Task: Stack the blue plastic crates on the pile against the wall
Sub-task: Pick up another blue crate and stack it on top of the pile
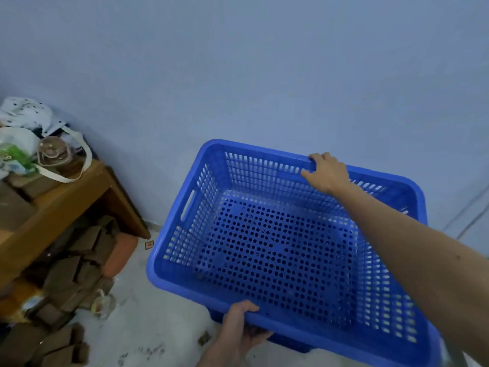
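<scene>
Against the wall [264, 75], one blue crate [264, 247], two gripping hands: left hand [239, 328], right hand [328, 172].

This looks like a storeroom or back room: a bare pale-blue wall [264, 62], a stained concrete floor [158, 327], and a wooden bench [66, 197] piled with bags, with brown cardboard boxes [79, 263] heaped underneath, possibly packaged stock.

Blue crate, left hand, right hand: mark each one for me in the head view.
blue crate [277, 250]: head view, on its perforated floor.
left hand [238, 329]: head view, back of the hand gripping the near rim.
right hand [328, 172]: head view, back of the hand gripping the far rim.
</scene>
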A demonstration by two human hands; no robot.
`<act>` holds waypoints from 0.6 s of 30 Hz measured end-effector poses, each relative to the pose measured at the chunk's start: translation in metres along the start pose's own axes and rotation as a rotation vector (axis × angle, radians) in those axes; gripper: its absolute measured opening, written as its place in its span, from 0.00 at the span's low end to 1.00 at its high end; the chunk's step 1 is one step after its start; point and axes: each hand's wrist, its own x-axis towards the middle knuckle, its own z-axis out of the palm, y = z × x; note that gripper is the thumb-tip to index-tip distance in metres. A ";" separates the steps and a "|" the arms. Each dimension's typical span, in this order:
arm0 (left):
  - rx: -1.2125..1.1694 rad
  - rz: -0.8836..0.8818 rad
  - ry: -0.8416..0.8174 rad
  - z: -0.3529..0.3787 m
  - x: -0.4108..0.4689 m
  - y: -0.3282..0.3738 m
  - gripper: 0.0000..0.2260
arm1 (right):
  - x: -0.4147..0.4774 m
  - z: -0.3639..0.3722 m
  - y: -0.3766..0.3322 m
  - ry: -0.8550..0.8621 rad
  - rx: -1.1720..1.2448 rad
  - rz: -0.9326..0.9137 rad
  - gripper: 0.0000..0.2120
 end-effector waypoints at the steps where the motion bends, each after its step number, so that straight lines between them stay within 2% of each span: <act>1: 0.020 0.003 -0.023 0.004 -0.001 0.005 0.09 | 0.002 0.004 0.003 -0.025 0.024 -0.003 0.31; 5: 0.103 0.048 -0.071 0.024 0.002 0.020 0.08 | -0.009 0.021 0.004 -0.152 0.193 -0.038 0.33; 9: 0.174 0.119 -0.111 0.051 0.015 0.040 0.04 | -0.051 0.050 -0.002 -0.375 0.373 -0.064 0.33; 12: 0.231 0.125 -0.131 0.067 0.027 0.053 0.08 | -0.099 0.072 -0.001 -0.497 0.414 -0.126 0.31; 18: 0.358 0.087 -0.136 0.056 0.028 0.049 0.18 | -0.160 0.098 0.017 -0.555 0.419 -0.099 0.27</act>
